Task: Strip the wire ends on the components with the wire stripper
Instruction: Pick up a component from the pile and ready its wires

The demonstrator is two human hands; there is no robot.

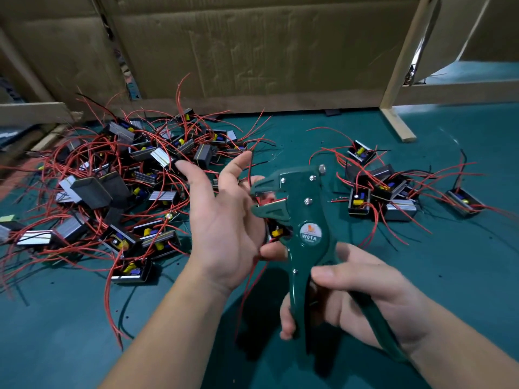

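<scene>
My right hand (356, 293) grips both handles of a dark green wire stripper (303, 220) marked W01A, held upright above the table with its jaws pointing left. My left hand (222, 217) holds a small black component (276, 233) with yellow parts right behind the jaws; the thumb and lower fingers clasp it while two fingers stick out straight. Red wires (250, 287) trail down from this component. Whether a wire end sits between the jaws is hidden by my left hand.
A big heap of black components with red and black wires (118, 186) covers the left of the green table (449, 276). A smaller group (393, 189) lies to the right. Cardboard walls (252, 51) and a wooden frame post (398, 80) stand behind.
</scene>
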